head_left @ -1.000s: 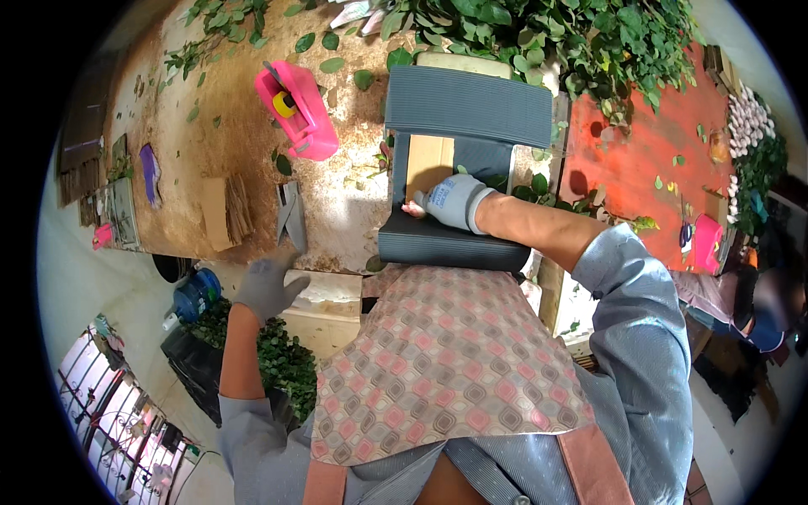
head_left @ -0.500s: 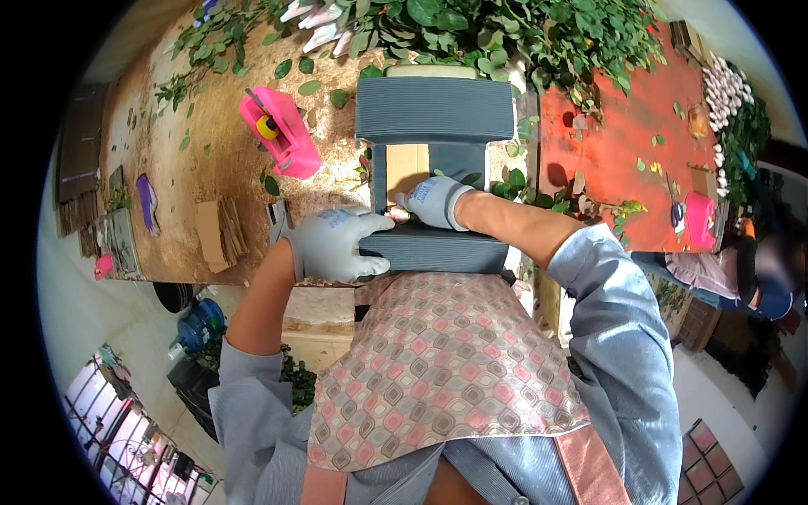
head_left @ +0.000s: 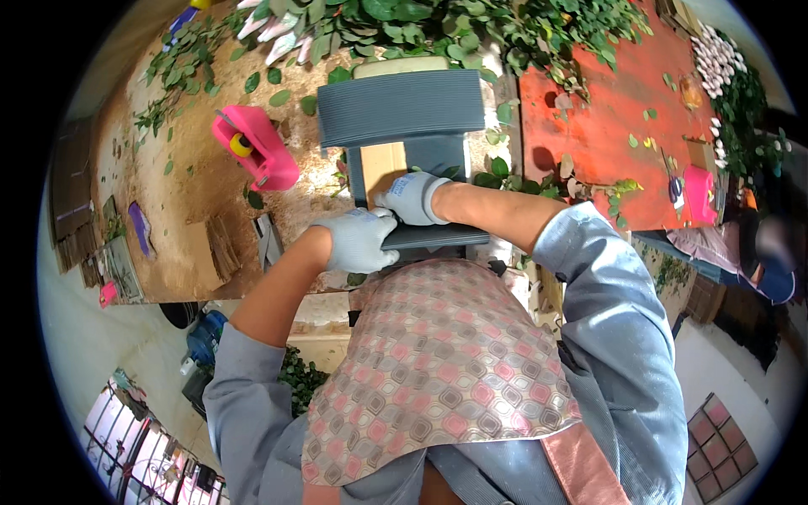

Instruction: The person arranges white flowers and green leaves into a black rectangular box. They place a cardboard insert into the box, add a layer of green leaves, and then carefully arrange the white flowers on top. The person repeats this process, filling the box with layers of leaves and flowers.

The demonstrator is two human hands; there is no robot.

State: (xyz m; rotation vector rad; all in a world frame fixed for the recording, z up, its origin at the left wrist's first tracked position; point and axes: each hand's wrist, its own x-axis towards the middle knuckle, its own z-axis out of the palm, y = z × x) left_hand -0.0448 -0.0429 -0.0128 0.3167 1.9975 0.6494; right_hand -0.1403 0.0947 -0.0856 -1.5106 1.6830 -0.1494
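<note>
Pinches the left end of the near flap [head_left: 442, 237] of a dark grey ribbed sheet [head_left: 402, 105] with the gloved left hand [head_left: 362, 240], closed narrow, thumb low and fingers above. Lays the gloved right hand [head_left: 412, 199] just beyond that flap, over the near end of a tan cardboard strip [head_left: 383, 164], fingers bent downward and close together; cannot tell about any grip under the palm. Brings both hands near each other, left fingers just beside the right hand.

Has the sheet spread at the near edge of the counter [head_left: 181, 194], right in front of the patterned apron [head_left: 446, 362], far part raised broad and ribbed before a pale block [head_left: 401, 66], cardboard strip lying lengthwise inside, left of the middle.

To the left, well apart from the sheet, has a pink tape dispenser [head_left: 273, 160] with a yellow roll [head_left: 241, 145] in it; beside the left forearm, a narrow grey object [head_left: 268, 240], kind unclear; farther left, brown cardboard pieces [head_left: 210, 252] and a purple piece [head_left: 140, 227].

Faces a heap of leafy stems [head_left: 471, 25] along the far side, near some pale wrapped bundles [head_left: 273, 34]. To the right, borders on a red-orange surface [head_left: 606, 109] with scissors [head_left: 676, 189] beside a pink object [head_left: 699, 194].
</note>
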